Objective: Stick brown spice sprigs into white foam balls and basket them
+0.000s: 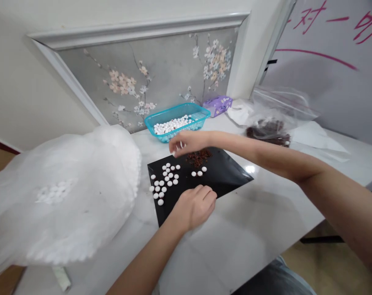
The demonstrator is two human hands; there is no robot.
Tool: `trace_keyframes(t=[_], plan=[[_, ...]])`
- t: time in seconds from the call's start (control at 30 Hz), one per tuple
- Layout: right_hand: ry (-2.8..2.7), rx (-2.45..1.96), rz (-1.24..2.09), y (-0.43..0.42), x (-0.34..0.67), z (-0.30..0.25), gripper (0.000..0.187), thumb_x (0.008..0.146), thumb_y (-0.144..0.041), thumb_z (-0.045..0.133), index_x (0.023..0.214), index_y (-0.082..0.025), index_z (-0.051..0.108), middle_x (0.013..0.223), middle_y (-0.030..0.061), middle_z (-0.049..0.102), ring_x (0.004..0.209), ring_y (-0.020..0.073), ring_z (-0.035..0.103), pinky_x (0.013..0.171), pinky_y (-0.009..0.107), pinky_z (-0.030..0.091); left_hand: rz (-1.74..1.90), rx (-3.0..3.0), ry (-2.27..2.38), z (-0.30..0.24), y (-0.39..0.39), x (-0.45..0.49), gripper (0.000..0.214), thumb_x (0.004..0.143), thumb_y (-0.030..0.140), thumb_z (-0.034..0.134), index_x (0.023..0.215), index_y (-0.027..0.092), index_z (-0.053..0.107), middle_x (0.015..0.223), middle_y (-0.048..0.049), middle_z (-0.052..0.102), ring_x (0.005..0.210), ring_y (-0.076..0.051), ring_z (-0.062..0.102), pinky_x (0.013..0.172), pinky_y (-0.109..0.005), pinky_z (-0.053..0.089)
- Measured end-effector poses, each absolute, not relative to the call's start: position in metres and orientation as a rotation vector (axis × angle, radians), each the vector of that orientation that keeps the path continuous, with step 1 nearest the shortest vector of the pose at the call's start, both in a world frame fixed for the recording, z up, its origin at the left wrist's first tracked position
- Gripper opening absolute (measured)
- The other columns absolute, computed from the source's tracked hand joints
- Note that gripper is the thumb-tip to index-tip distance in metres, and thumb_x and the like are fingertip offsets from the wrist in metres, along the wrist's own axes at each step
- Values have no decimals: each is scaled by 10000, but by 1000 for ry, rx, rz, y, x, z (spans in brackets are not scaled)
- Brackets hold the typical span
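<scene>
My right hand (188, 142) is over the back edge of a black sheet (228, 174), just in front of a blue plastic basket (177, 108). Its fingers are curled, with bits of white showing at them, seemingly a small white round piece. My left hand (196, 207) lies on the sheet's front edge, fingers bent and pressed together; anything beneath them is hidden. Several white round pieces (170, 175) are scattered over the sheet's left side, and a few more sit near the middle. Behind those is a loose pile of reddish-brown bits (199, 157).
A large, cloudy plastic bag (81, 205) holding white pieces bulges at the left. Behind the basket's right end stands a purple box (218, 106). Farther right are a clear zip bag of brown material (270, 125) and white paper (321, 139). A framed floral panel (173, 69) backs the table.
</scene>
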State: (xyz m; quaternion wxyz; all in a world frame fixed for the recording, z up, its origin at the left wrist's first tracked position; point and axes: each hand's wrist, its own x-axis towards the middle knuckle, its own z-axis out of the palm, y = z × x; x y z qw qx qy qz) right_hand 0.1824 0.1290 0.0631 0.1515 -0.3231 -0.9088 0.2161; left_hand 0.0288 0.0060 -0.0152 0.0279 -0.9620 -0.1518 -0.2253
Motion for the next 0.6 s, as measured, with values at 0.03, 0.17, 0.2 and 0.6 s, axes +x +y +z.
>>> trace_keyframes(t=[0.03, 0.17, 0.2, 0.6], plan=[[-2516, -965, 535, 141, 185, 71, 149, 752, -201, 612, 866, -108, 635, 785, 35, 625, 698, 119, 536, 664, 227, 405, -702, -2976, -467, -15, 6, 29, 177, 868, 151, 401, 752, 166, 534, 705, 6, 578, 635, -106, 528, 489, -246, 369], [-2230, -1322, 185, 188, 190, 92, 254, 785, -262, 598, 979, -101, 618, 893, 90, 628, 823, 189, 554, 759, 310, 404, -713, -2978, -469, -15, 6, 28, 188, 872, 151, 386, 754, 167, 532, 708, 2, 575, 630, -104, 524, 480, -243, 364], [-2181, -1439, 52, 194, 188, 94, 292, 784, -282, 604, 1015, -103, 610, 941, 112, 622, 895, 228, 543, 804, 356, 387, -710, -2976, -469, -15, 6, 28, 189, 874, 152, 383, 759, 168, 532, 710, 1, 574, 635, -105, 526, 481, -243, 365], [-2711, -893, 157, 84, 128, -5, 744, 755, -680, 457, 1317, -196, 397, 1229, 154, 492, 1085, 305, 455, 883, 434, 365, -689, -2973, -460, -16, 6, 30, 205, 868, 152, 387, 727, 167, 535, 698, -1, 571, 653, -119, 521, 557, -257, 408]])
